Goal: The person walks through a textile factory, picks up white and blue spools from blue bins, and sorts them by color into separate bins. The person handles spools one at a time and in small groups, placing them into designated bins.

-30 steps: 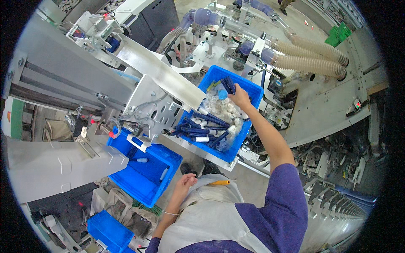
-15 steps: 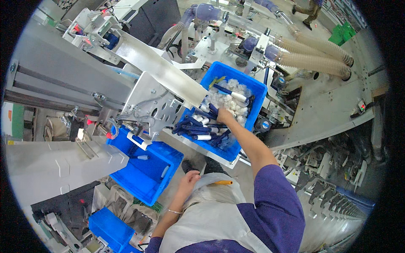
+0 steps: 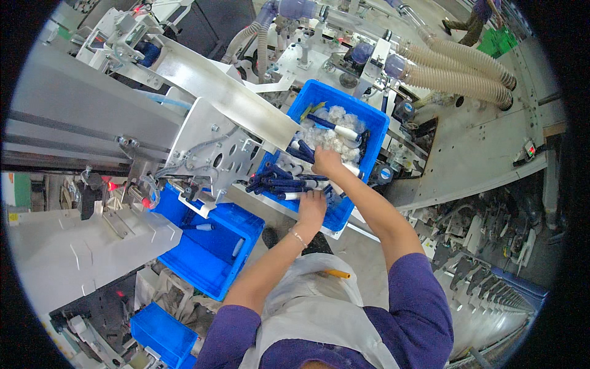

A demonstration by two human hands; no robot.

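Observation:
A blue crate (image 3: pixel 379 144) in front of me holds dark blue bobbins (image 3: pixel 279 178), several with white ends or white yarn on them, and a heap of fluffy white fibre waste (image 3: pixel 329 138). Over the middle of the crate my right hand (image 3: pixel 327 162) is closed around dark blue bobbins, whose ends stick out to its left. My left hand (image 3: pixel 312 208) reaches over the crate's near side. Its fingers curl at the white end of a bobbin (image 3: pixel 292 196) on the pile; the fingertips are partly hidden.
A white metal chute (image 3: pixel 227 92) slopes down to the crate's left side. Lower left, a second blue crate (image 3: pixel 200 270) holds a few bobbins, with a smaller blue box (image 3: pixel 163 335) below it. Ribbed hoses (image 3: pixel 455 83) run at the upper right. Another person (image 3: pixel 476 24) is far off there.
My left hand has come up from my waist to the bobbins in the crate. My right hand stays on its dark blue bobbins, lifted slightly. The distant person has moved.

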